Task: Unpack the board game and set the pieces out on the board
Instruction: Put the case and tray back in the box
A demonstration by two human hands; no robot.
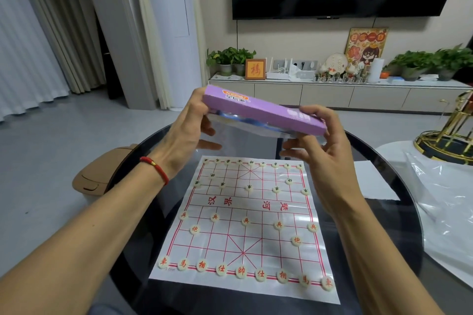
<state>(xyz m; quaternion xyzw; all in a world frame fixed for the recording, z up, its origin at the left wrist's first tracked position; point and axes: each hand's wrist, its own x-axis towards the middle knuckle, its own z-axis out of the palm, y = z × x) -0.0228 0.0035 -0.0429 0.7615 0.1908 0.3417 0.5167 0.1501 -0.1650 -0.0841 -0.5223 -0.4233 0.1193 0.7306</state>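
We hold the purple game box (266, 109) tilted above the far edge of the paper board (245, 227), our left hand (189, 127) grasping its left end, our right hand (322, 143) grasping its right end, round pieces (240, 272) standing in rows on the board, dark round table (384, 212) below.

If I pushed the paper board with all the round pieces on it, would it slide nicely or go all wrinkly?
Probably wrinkly. The board looks like a thin sheet with fold creases, so it would likely buckle rather than slide as one stiff piece. The glass table under it looks smooth, so it may also slip. The small round pieces sit loose and would probably shift.
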